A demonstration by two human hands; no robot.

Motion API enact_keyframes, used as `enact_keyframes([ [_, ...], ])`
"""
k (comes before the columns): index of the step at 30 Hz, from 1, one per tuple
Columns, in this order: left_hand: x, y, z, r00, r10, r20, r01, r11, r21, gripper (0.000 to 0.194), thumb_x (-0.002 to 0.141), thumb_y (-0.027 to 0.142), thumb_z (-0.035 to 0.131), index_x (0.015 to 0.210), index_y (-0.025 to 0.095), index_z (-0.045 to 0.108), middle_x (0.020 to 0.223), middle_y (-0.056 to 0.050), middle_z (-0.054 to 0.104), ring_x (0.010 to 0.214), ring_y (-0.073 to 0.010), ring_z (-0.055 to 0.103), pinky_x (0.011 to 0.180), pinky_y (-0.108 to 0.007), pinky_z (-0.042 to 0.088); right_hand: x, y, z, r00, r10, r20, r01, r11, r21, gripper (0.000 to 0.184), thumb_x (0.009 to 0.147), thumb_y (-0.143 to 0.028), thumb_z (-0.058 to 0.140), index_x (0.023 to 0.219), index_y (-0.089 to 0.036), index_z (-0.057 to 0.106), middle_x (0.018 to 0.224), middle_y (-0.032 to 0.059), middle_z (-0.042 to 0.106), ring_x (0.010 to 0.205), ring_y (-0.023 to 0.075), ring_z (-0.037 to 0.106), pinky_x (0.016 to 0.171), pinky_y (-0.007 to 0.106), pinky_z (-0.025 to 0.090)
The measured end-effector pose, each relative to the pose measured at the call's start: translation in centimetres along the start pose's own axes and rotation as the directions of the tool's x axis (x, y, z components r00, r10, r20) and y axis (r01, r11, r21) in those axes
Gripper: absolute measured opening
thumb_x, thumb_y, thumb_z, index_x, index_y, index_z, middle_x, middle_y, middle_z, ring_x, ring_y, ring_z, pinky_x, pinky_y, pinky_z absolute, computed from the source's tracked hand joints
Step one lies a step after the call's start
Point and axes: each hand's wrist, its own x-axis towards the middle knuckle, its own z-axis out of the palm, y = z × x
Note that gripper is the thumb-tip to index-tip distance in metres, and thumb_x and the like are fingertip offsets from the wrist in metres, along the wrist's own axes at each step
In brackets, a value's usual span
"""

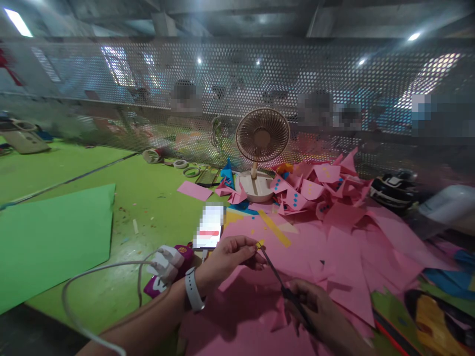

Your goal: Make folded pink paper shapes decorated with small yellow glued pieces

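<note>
1. Pinching yellow paper piece between thumb and fingers of left hand, just below centre of frame; grip closed up on it
2. Grasping scissors by the dark handles in right hand, lower right of centre; fingers wrapped round
3. Aiming blades up and left, tips right at the paper piece; too small to tell whether biting into it
4. Wearing watch with pale strap on left wrist, lower centre
5. Working over overlapping pink sheets, lower centre to right of frame
6. Just above the hands, on the pink: yellow strip, slanting down to the right, with a few small yellow scraps nearby
7. Left of that, near centre: phone, screen lit, partly pixelated; cable plugged in at bottom edge
8. Below and left of phone: white plugs on purple block, grey cable looping to bottom left
9. At left edge of frame: large green sheet, flat on lime-green table
10. Upper centre: fan on round base, standing before perforated screen
11. Right of fan: heap of folded pink pieces, some with blue or yellow diamonds
12. Left of fan: tape rolls and folded blue paper
</note>
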Motion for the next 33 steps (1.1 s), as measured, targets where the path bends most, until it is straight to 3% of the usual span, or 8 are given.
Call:
enact_keyframes([
  [20,-0.1,0.1,0.1,1.0,0.013,0.0,-0.013,1.0,-0.005,0.028,0.076,0.032,0.063,0.09,0.009,0.059,0.08,-0.012,0.07,0.07,-0.0171,0.066,0.069,-0.029,0.05,0.6,1.7,-0.5,1.0,-0.003,-0.029,0.002,0.999,-0.041,0.037,0.073,-0.051,0.061,0.068,-0.017,0.046,0.054,-0.0055,0.045,0.047,0.0066,0.04,0.045,0.019,0.033],
  [27,0.0,0.0,0.1,0.998,-0.021,-0.061,0.022,1.0,0.015,0.028,0.075,0.035,0.064,0.086,0.01,0.059,0.077,-0.011,0.071,0.067,-0.0162,0.065,0.069,-0.029,0.049,0.8,0.6,0.1,0.997,-0.003,-0.08,0.011,0.995,0.102,0.041,0.066,-0.053,0.065,0.063,-0.017,0.045,0.05,-0.006,0.045,0.044,0.0052,0.036,0.041,0.017,0.027],
  [33,0.1,0.0,0.2,0.993,-0.024,-0.116,0.026,0.999,0.019,0.027,0.073,0.035,0.065,0.082,0.011,0.059,0.073,-0.009,0.07,0.064,-0.0155,0.065,0.067,-0.029,0.049,0.5,-0.3,0.6,0.993,0.002,-0.114,0.018,0.985,0.169,0.043,0.065,-0.052,0.067,0.06,-0.017,0.043,0.049,-0.0068,0.043,0.044,0.0046,0.036,0.043,0.017,0.03],
])
